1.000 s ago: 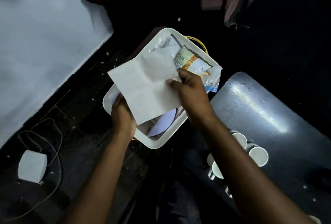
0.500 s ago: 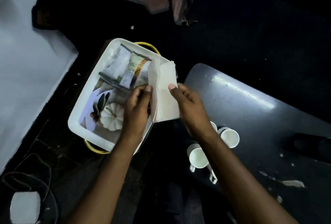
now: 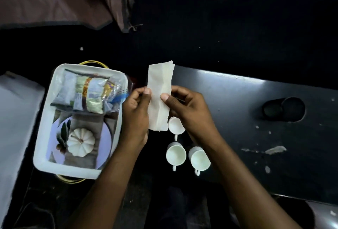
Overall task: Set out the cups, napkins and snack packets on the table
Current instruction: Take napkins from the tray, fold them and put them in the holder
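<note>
I see both hands at the centre of the frame, clamped on a white napkin folded into a tall narrow strip. The left hand pinches its left edge with the thumb on the front face, and the right hand pinches the right edge the same way, so the napkin stands upright between them, its ragged top edge above the fingers. The strip hangs over the left end of the dark grey tabletop, which fills the right half of the frame. Below the napkin three white cups sit on the tabletop with their open mouths up: one cup just under the napkin's lower edge and partly covered by the right hand, a second cup below it, and a third cup just beside the second, under my right wrist. At centre left, a white tray with yellow handles holds a bunch of snack packets in its upper half, in a clear plastic bag; the tray floor carries a printed picture of a white pumpkin. A dark round object lies on the tabletop at right.
</note>
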